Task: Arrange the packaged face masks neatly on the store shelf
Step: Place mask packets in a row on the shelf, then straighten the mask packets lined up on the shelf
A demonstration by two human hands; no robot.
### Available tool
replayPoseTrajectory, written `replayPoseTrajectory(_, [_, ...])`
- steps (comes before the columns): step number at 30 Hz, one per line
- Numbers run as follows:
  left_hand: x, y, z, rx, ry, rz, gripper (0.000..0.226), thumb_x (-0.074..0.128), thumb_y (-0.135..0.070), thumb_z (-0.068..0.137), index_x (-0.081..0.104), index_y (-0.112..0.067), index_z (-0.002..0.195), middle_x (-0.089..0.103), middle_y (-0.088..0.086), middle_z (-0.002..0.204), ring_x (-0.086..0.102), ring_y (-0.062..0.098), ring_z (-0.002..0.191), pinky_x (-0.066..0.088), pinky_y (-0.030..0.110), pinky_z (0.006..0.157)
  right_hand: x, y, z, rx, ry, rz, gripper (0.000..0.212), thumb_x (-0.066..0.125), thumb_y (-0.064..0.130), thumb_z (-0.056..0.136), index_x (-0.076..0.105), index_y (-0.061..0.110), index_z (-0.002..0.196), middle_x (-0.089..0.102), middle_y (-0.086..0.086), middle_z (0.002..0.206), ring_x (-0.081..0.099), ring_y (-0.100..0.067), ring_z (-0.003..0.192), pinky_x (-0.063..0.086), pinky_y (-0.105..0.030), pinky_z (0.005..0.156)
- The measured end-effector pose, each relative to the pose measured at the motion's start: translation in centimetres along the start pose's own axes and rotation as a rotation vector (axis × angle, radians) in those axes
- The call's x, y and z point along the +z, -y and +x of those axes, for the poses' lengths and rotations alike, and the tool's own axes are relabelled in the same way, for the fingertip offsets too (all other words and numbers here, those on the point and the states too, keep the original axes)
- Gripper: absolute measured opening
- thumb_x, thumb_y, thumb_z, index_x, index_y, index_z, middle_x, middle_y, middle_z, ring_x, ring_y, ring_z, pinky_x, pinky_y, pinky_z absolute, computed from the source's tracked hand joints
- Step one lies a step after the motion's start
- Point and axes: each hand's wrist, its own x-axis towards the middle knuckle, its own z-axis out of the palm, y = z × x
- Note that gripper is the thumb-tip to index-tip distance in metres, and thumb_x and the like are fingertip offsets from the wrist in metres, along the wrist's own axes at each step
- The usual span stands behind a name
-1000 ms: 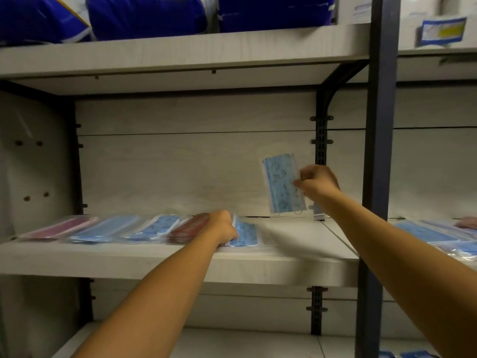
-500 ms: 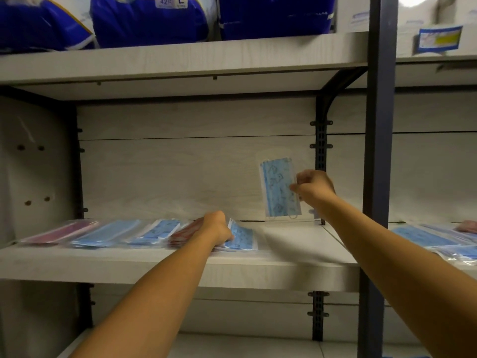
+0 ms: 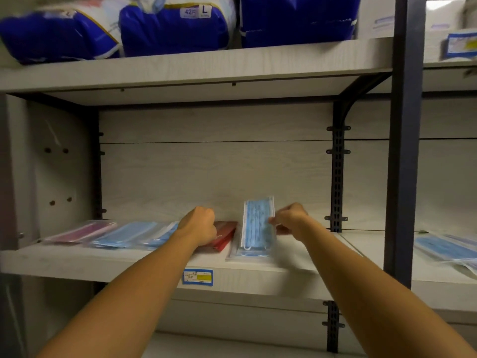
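The right hand (image 3: pixel 290 221) pinches an upright blue mask pack (image 3: pixel 258 223) by its right edge, above the shelf (image 3: pixel 154 264). The left hand (image 3: pixel 200 227), fist-like, rests on a red pack (image 3: pixel 224 235). The packs look light, floppy and slippery; edges are best to grip.

I see a light blue mask pack (image 3: pixel 258 223) with a faint darker print at centre frame, a red pack (image 3: pixel 224 235) just left of it, and further left light blue packs (image 3: pixel 124 233) and a pink-purple pack (image 3: pixel 80 231). The shelf (image 3: pixel 103 262) is pale grey woodgrain. Deep blue bags (image 3: pixel 175 29) with white and yellow trim sit along the top; a blue-and-yellow price tag (image 3: pixel 197 277) is at lower centre.
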Motion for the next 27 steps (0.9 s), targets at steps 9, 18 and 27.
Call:
replayPoseTrajectory(9, [1.0, 2.5, -1.1, 0.073, 0.048, 0.03, 0.034, 0.055, -0.024, 0.095, 0.058, -0.015, 0.128, 0.061, 0.01, 0.124, 0.062, 0.026, 0.104, 0.057, 0.043, 0.085, 2.9, -1.5, -0.6, -0.054, 0.004, -0.731, 0.045, 0.086, 0.047, 0.071, 0.06, 0.016, 0.091, 0.065, -0.006, 0.096, 0.066, -0.023, 0.086, 0.06, -0.038, 0.081])
replayPoseTrajectory(18, [1.7, 3.0, -1.8, 0.18, 0.021, 0.05, 0.03, 0.049, -0.029, 0.098, 0.059, -0.016, 0.124, 0.063, 0.01, 0.121, 0.063, 0.026, 0.099, 0.056, 0.04, 0.082, 1.3, -2.5, -1.9, -0.321, -0.178, -0.988, 0.048, 0.06, 0.047, 0.095, 0.053, 0.012, 0.128, 0.061, -0.009, 0.119, 0.059, -0.027, 0.102, 0.054, -0.039, 0.087])
replayPoseTrajectory(27, [1.5, -0.9, -4.0, 0.223, -0.035, 0.078, 0.031, 0.044, -0.027, 0.1, 0.059, -0.009, 0.121, 0.061, 0.013, 0.124, 0.062, 0.033, 0.105, 0.047, 0.037, 0.076, -2.1, -4.8, -6.7, -0.408, -0.209, -1.122, 0.041, 0.057, 0.039, 0.096, 0.052, 0.014, 0.128, 0.062, -0.007, 0.12, 0.061, -0.026, 0.1, 0.052, -0.036, 0.077])
